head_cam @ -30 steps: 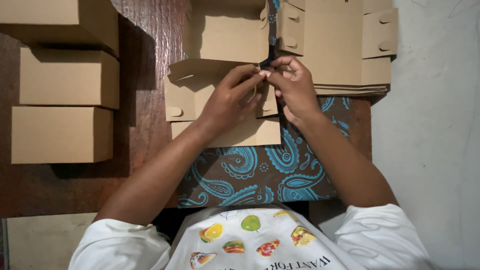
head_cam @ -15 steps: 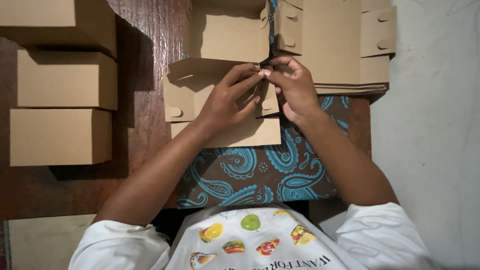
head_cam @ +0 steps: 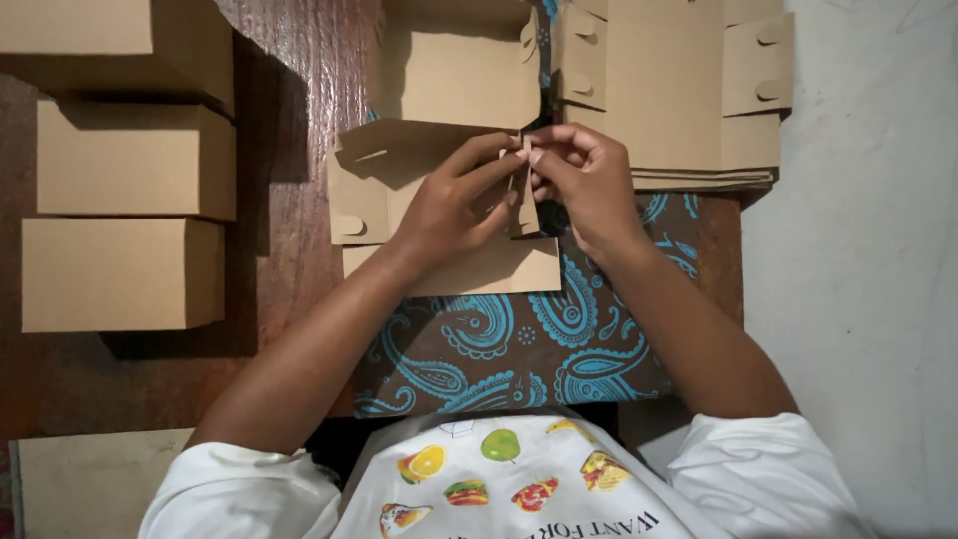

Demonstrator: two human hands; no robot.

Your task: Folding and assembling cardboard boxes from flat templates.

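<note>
**A:** ok so what are the hands actually on here?

**B:** both are on the half-folded cardboard box [head_cam: 439, 205] in the middle; left hand [head_cam: 454, 205] lies over its right half with fingers pointing up-right, right hand [head_cam: 584, 180] comes in from the other side, and the fingertips of both meet and pinch a small upright flap [head_cam: 523, 185] at the box's right end; so neither hand is spread, both are closed narrow on that flap

**A:** and the box itself?

**B:** plain brown card, not yet squared up; one panel sticks out toward the person below the left wrist, a side panel with a curved tab slot shows at the left; it sits on a dark cloth with blue paisley [head_cam: 519, 349]

**A:** much room around it?

**B:** kinda tight; a finished box [head_cam: 459, 65] stands just behind it, a stack of flat blanks [head_cam: 679, 90] sits just behind the right hand; three closed boxes [head_cam: 125, 215] are lined up well apart on the left on the dark wooden table [head_cam: 289, 250]; right of the cloth there's a pale wall [head_cam: 858, 279]; open space is mostly the cloth toward the person
</note>
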